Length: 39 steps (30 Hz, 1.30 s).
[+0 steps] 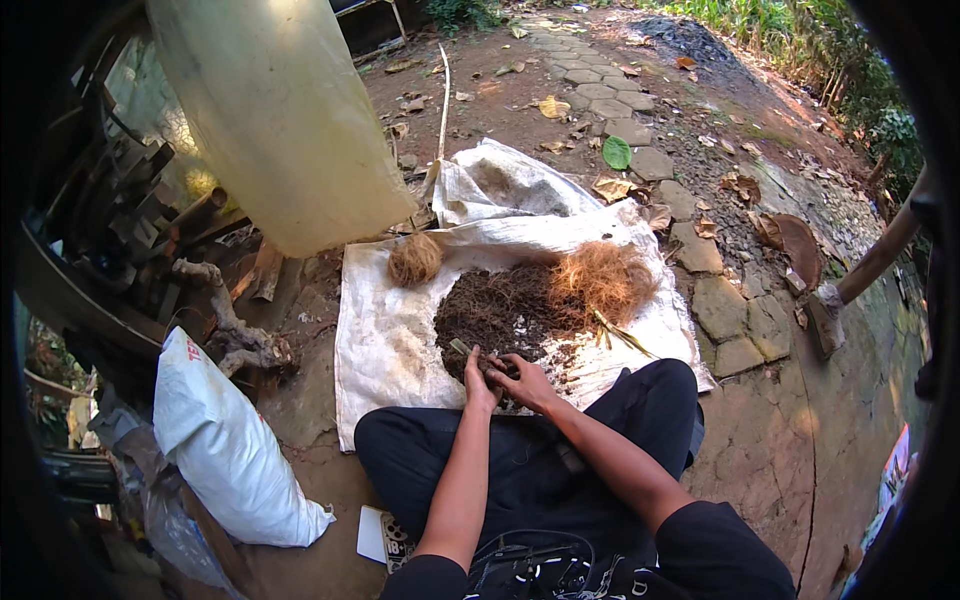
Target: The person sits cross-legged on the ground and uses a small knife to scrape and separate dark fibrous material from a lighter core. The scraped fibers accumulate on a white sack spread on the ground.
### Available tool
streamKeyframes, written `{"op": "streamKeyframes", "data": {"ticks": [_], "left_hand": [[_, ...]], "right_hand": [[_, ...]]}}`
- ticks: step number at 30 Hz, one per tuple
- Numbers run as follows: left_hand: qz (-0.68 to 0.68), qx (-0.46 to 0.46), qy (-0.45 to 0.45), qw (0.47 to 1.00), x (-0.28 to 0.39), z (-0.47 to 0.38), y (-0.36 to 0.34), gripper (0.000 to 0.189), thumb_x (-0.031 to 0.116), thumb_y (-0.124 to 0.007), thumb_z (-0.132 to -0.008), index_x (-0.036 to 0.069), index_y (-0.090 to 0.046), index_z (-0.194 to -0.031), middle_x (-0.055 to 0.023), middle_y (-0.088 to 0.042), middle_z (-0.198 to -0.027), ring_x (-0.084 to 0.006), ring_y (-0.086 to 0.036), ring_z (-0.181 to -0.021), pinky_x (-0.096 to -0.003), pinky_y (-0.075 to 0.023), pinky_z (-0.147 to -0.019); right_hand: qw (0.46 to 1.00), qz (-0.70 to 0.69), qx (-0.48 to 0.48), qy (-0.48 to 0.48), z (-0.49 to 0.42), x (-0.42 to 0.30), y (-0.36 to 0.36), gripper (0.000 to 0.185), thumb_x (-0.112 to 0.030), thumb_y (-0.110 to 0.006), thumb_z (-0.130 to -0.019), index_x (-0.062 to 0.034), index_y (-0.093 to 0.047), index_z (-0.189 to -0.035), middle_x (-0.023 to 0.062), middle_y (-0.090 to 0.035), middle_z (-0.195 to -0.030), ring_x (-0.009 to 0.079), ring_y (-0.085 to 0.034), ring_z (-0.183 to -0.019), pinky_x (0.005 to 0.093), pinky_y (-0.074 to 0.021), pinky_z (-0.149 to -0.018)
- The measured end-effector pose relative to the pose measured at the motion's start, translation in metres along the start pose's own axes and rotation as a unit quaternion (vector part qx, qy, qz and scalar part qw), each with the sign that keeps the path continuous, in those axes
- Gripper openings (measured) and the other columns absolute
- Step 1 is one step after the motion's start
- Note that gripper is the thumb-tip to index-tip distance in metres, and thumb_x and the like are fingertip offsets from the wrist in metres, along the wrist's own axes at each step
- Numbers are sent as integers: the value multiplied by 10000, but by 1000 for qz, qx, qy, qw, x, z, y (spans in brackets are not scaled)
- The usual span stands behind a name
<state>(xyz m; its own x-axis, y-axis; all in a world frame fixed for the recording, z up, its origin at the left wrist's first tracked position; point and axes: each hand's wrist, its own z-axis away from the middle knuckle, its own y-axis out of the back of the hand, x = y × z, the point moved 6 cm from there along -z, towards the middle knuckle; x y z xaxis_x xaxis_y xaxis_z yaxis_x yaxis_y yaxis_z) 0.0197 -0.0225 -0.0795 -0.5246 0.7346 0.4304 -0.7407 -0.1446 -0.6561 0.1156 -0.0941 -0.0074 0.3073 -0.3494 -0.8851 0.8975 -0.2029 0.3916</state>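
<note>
Held low over the white woven sack (382,360), my left hand (478,386) cups a dark clump of soil and fibre (491,367). A short pale-green stem (459,346) sticks out past its fingertips. My right hand (527,384) meets it from the right, with its fingers curled onto the same clump; the fingers partly hide it. Just beyond both hands, a heap of dark soil mixed with fibre (487,300) is spread on the sack. Loose brown coconut fibre (604,281) lies at the heap's right, near a yellowed plant piece (622,334). A fibre ball (415,259) rests at the back left.
A filled white bag (232,450) leans at my left, near a gnarled piece of wood (225,315). Above the sack's left corner hangs a translucent yellowish plastic sheet (285,120). Hexagonal pavers (720,315) and a wooden post (877,255) are to the right.
</note>
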Motion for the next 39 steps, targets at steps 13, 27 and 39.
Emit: {"op": "streamKeyframes", "data": {"ticks": [13,27,39], "left_hand": [[11,0,-29,1000,2,5,-7,394,474,-583,-936,111,-567,-784,-34,-586,-712,-179,-594,-659,-305,-510,-615],[32,5,-29,999,-2,0,-9,349,433,-564,-944,120,-508,-800,-52,-545,-668,-194,-559,-633,-324,-497,-624],[-11,-45,-14,999,-3,-4,-8,314,277,-571,-914,152,-400,-681,6,-356,-562,-163,-393,-510,-326,-394,-524]], "right_hand": [[997,58,26,33,-5,6,-4,657,-556,-664,-845,28,-624,-1143,291,-681,-971,443,-664,-936,469,-520,-818],[992,116,39,31,2,-2,1,648,-571,-671,-830,34,-633,-1059,290,-680,-878,435,-675,-854,478,-527,-742],[995,69,69,26,1,10,-5,559,-425,-760,-794,31,-609,-1080,239,-699,-958,380,-691,-892,435,-531,-775]]}}
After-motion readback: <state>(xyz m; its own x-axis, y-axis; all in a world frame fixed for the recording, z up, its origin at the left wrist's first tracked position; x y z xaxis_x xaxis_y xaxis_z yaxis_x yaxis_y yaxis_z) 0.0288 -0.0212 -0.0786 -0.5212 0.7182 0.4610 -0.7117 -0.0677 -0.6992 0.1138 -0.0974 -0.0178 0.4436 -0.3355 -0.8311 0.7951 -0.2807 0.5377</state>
